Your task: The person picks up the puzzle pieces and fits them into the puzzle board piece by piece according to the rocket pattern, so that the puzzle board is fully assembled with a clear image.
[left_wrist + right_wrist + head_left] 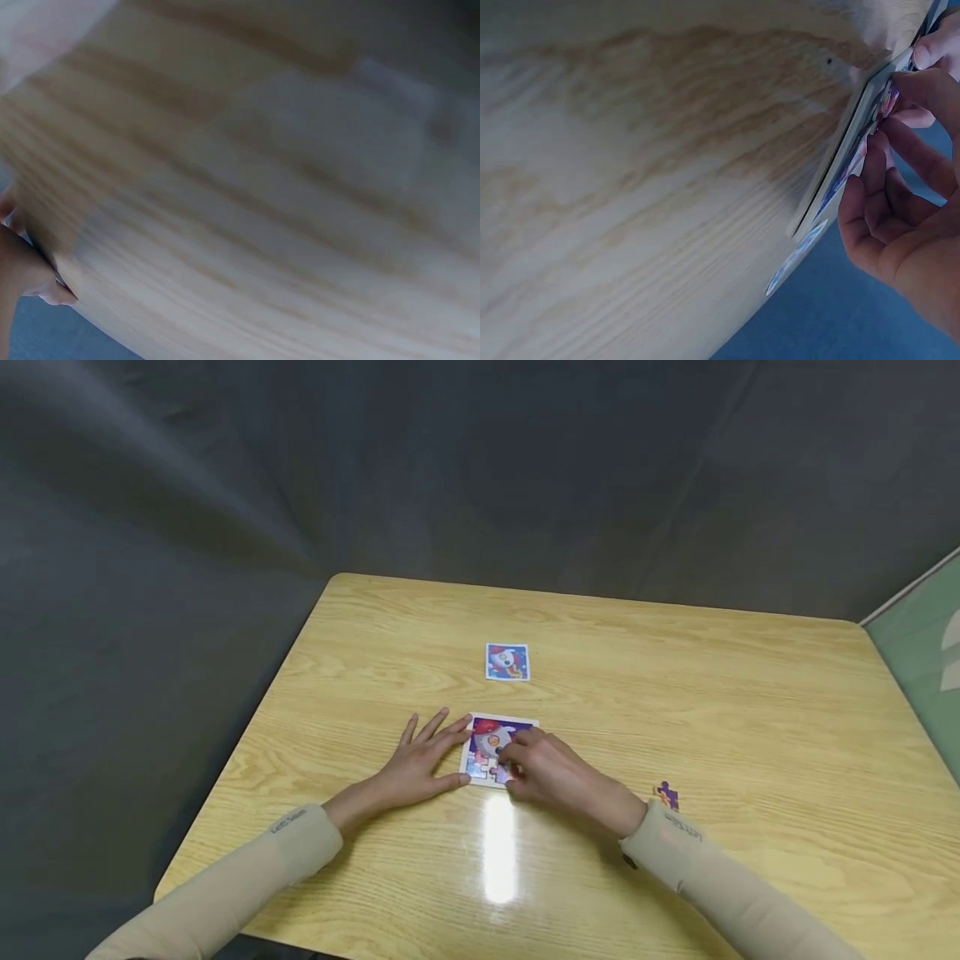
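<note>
A small square jigsaw puzzle tray (510, 719) with a white border lies flat on the table, showing a cartoon character in red, grey and purple. My left hand (420, 768) has its fingers spread, with fingertips and thumb at the tray's left edge. Over the tray's lower right part, my right hand (551, 772) pinches a small puzzle piece (888, 102) between thumb and forefinger, largely hidden by the fingers. Pale jigsaw-shaped patches (477, 768) show along the tray's lower left. In the left wrist view, only part of a hand shows at the left edge.
Beyond the tray lies a square picture card (507, 662) with a similar character. Loose purple and orange puzzle pieces (667, 796) lie beside the right sleeve. The wooden table (712, 710) is bordered by dark cloth (525, 477) behind and a green panel (922, 643) at right.
</note>
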Available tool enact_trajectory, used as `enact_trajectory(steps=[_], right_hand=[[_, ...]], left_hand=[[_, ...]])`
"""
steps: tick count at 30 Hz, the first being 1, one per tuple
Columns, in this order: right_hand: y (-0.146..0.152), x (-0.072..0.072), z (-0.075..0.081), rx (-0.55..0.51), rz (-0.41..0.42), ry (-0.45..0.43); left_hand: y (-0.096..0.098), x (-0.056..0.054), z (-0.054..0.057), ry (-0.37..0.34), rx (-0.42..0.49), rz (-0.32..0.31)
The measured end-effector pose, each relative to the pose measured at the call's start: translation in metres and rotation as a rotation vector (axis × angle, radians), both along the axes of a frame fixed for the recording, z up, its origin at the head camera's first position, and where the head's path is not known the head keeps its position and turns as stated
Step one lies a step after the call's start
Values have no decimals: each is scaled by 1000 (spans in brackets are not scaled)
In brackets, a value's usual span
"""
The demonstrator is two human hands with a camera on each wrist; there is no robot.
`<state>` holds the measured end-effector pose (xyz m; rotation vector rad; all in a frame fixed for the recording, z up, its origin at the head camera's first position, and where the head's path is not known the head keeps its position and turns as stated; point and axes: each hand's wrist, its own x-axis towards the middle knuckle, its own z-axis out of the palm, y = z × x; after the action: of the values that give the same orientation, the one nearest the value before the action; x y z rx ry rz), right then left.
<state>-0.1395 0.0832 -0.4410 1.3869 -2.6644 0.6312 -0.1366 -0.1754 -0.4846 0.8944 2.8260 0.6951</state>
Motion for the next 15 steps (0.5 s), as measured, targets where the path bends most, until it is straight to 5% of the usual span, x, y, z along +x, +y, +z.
enact_trajectory(steps=[15], right_hand=[[-11, -2, 1, 14, -22, -45]], left_hand=[[2, -1, -1, 4, 2, 0]])
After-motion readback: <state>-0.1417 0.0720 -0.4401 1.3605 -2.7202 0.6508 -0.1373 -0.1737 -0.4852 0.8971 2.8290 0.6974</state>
